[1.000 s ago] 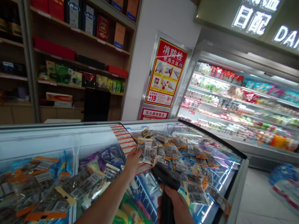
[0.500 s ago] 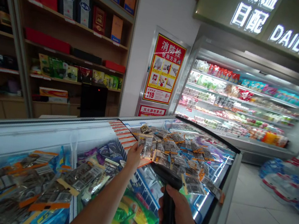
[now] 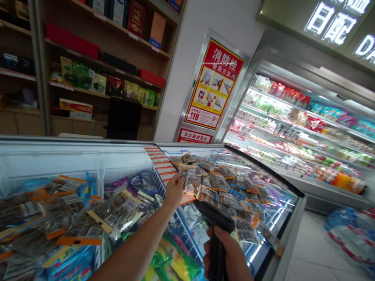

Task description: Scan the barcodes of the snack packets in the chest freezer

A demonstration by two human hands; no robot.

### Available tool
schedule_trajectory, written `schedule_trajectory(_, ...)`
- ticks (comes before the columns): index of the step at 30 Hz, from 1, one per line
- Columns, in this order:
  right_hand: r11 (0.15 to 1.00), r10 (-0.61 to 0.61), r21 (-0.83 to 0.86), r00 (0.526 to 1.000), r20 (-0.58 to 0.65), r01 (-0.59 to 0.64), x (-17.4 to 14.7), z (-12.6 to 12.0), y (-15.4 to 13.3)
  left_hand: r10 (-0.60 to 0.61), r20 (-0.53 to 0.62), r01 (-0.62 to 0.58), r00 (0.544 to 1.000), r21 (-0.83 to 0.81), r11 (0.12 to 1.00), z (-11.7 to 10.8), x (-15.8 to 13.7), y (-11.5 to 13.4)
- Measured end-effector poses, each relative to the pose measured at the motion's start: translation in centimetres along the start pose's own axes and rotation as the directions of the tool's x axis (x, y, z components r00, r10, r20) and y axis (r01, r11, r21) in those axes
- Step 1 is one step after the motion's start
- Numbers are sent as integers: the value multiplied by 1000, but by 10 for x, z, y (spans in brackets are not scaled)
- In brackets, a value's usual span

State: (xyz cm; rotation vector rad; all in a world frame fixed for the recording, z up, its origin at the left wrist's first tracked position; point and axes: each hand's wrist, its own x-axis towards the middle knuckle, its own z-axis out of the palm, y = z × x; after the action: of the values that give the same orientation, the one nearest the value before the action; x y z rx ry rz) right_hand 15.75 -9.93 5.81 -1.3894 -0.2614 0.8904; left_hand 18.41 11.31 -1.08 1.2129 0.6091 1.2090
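Observation:
My left hand (image 3: pixel 175 190) reaches forward over the freezer and pinches the edge of a small clear snack packet (image 3: pixel 188 182). A black barcode scanner (image 3: pixel 216 255) with yellow at its base stands upright in my right hand (image 3: pixel 229 267), fingers wrapped round its handle. The scanner's head points left, toward the packet and the pile around it. Many similar packets (image 3: pixel 219 183) with orange and tan edges lie heaped on the glass lid beyond my hands. Another heap of packets (image 3: pixel 33 220) lies inside the freezer at the left.
The chest freezer (image 3: pixel 284 252) has a glass top and blue wire dividers, with green-yellow bags (image 3: pixel 169 271) inside. Shelves of boxes (image 3: pixel 107 36) stand behind at left. A lit refrigerated display (image 3: pixel 311 132) is at back right, and wrapped bottles (image 3: pixel 358 236) sit on the floor.
The view has swung slightly, shifting the background right in the picture. My left hand still pinches a packet, and my right hand still grips the scanner, now slightly lower in view.

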Motion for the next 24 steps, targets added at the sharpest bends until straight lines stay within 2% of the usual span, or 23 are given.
schedule_trajectory(3, 999, -14, -34, 1000, 11, 14, 5, 8, -11, 32, -64, -33, 997, -26, 999, -7, 5, 8)
schedule_trajectory(7, 989, -138, 68, 987, 78, 133, 6, 27, -37, -139, -99, 122, 985, -157, 980, -20, 14, 19)
schedule_trajectory(9, 984, -147, 124, 979, 143, 129, 4, 34, -41, -207, -109, 184, 972, -188, 965, -25, 18, 20)
schedule_trajectory(11, 991, -97, 114, 977, 192, 76, 3, 36, -37, -225, -105, 203, 969, -187, 961, -27, 21, 18)
schedule_trajectory(15, 995, 19, 97, 989, 144, -34, 6, 25, -16, -201, -70, 187, 977, -162, 969, -25, 21, 11)
schedule_trajectory(18, 984, 37, 171, 993, 110, -56, 9, 17, -6, -147, -44, 142, 988, -110, 984, -24, 21, 7)
schedule_trajectory(21, 977, 6, 209, 987, 163, -41, 10, 12, -4, -47, -30, 46, 998, -45, 998, -26, 20, 6)
schedule_trajectory(24, 975, 24, 209, 977, 210, -69, 11, 11, -4, 23, -26, -24, 999, -37, 999, -27, 20, 5)
